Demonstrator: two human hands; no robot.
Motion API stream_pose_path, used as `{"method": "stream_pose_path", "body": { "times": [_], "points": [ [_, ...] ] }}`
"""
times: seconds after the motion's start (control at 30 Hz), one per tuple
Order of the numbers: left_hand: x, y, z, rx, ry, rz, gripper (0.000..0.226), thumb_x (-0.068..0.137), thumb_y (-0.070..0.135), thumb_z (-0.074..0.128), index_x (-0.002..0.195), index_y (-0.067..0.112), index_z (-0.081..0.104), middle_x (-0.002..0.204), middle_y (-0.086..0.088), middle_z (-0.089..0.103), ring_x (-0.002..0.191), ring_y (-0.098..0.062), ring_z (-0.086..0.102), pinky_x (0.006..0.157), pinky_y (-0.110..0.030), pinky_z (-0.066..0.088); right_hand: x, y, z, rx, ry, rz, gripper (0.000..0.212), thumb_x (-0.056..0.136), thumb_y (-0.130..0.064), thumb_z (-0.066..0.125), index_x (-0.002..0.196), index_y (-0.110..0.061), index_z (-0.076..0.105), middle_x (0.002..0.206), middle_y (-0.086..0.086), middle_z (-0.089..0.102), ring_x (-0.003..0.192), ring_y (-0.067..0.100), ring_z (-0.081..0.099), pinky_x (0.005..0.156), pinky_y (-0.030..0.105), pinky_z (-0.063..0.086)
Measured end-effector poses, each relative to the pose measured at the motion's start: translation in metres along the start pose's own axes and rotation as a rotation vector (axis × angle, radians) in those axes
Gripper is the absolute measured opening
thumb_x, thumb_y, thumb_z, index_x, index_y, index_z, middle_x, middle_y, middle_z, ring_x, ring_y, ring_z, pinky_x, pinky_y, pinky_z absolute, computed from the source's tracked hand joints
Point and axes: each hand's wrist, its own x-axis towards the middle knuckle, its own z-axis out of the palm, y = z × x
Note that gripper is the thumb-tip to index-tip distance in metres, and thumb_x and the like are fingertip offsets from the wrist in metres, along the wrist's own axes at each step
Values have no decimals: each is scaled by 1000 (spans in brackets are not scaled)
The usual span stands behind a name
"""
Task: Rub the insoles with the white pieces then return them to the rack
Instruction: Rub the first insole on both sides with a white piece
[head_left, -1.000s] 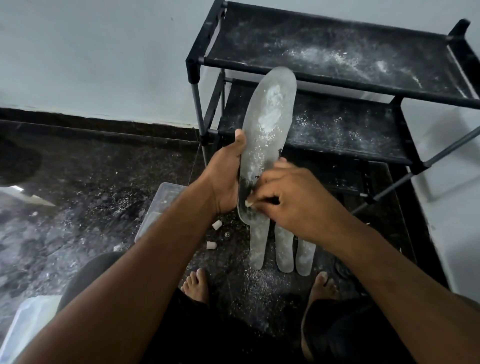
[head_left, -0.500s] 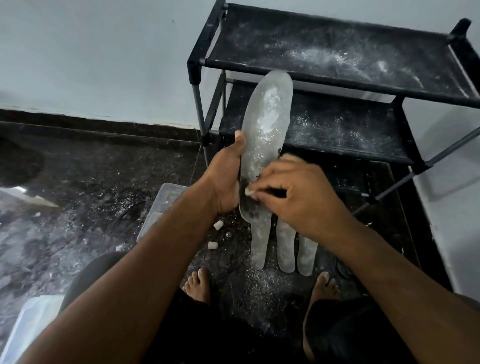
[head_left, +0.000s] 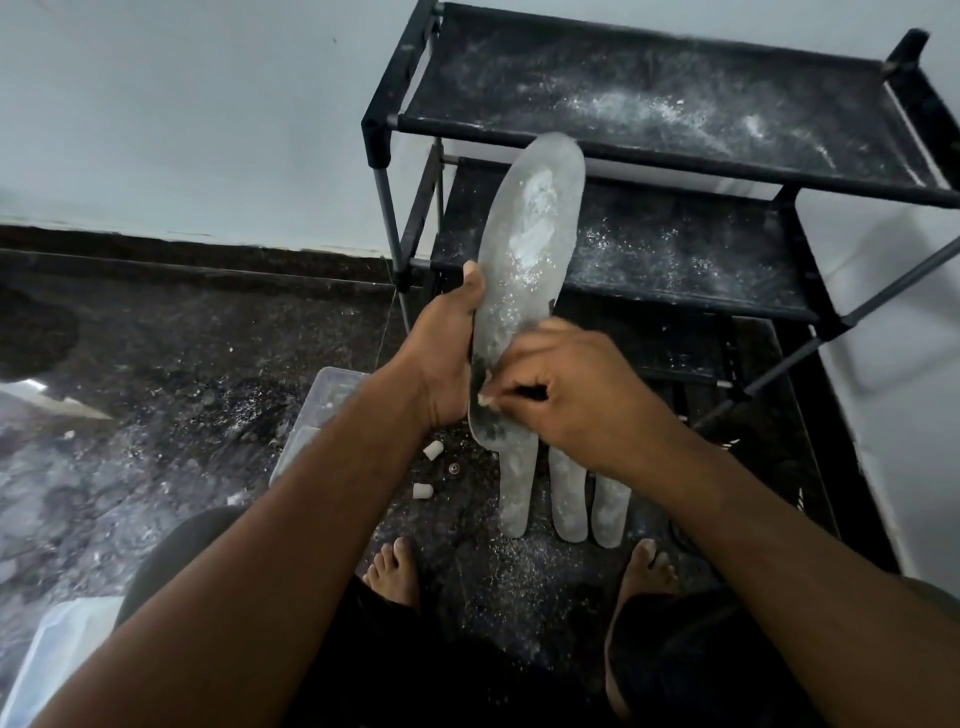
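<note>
Head view: left hand (head_left: 447, 358) grip clamped on the upright insole (head_left: 524, 270), held in front of the black rack (head_left: 649, 124). Right hand (head_left: 571, 395) pinches a white piece (head_left: 485, 400) against the insole's lower part. Three insoles (head_left: 566, 493) lie on the floor below, two loose white pieces (head_left: 427, 470) beside them.

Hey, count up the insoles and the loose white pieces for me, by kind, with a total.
Insoles: 4, one held by the left hand, three on the floor.
White pieces: 3, one pinched in the right hand, two on the floor.
Total: 7
</note>
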Motion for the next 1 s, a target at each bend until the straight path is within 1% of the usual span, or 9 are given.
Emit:
{"method": "stream_pose_path", "body": {
  "times": [0.07,0.2,0.37,0.47,0.53,0.67,0.8,0.9,1.0],
  "points": [
    [1,0,-1,-18,13,8,64,107,56,35,137,5,59,117,-23,72,102,-33,72,90,-46,59,-2,-1,0,63,-46,-29,12,81,-29,78,92,-25,79,86,-14,67,89,4,54,86,31,46],
    [0,2,-4,-23,-33,-8,68,107,59,34,135,4,63,128,-22,68,111,-34,67,97,-48,55,0,4,-5,-44,148,-7,15,85,-29,74,99,-24,77,89,-14,64,87,4,46,76,18,35],
    [0,6,-4,-77,-45,-13,71,107,59,26,131,1,59,103,-23,73,82,-31,73,74,-40,64,-5,0,-3,-37,-145,-19,12,82,-30,76,92,-24,77,88,-20,62,90,-4,50,86,18,39],
    [-1,9,-5,-119,-71,-31,70,108,59,27,129,0,59,98,-22,73,81,-31,71,76,-44,63,-9,1,-10,44,18,16,13,84,-27,75,95,-24,77,87,-18,64,88,-4,51,88,16,38],
    [-2,10,-2,-135,-84,-31,69,108,58,29,126,0,61,98,-22,73,82,-31,74,76,-46,65,-6,2,-11,-82,63,28,15,86,-29,71,99,-24,76,89,-17,59,89,0,44,81,13,35],
    [-4,8,-2,-92,-71,-26,70,108,58,26,125,1,62,97,-23,74,78,-29,72,75,-41,64,-6,-3,-2,-71,-139,15,11,83,-29,76,92,-22,77,89,-13,64,91,2,54,86,24,46],
    [-3,10,-4,-124,-95,-37,70,108,58,26,122,-1,62,96,-21,74,84,-29,68,89,-44,58,-12,-1,-15,-52,42,21,13,85,-26,73,97,-22,77,89,-11,66,89,5,52,79,23,44],
    [-4,12,-3,-126,-113,-36,73,108,60,24,121,-1,63,95,-21,73,79,-27,69,76,-40,61,-10,0,-12,-157,-18,27,14,87,-31,71,97,-24,76,91,-15,64,91,3,47,81,24,42],
    [-4,9,-3,-132,-125,-51,74,107,61,24,126,-1,60,97,-22,72,79,-28,67,74,-40,62,-11,-7,-6,52,-104,3,8,81,-24,78,88,-22,79,87,-14,69,88,-1,57,88,23,48]
  ]
}}
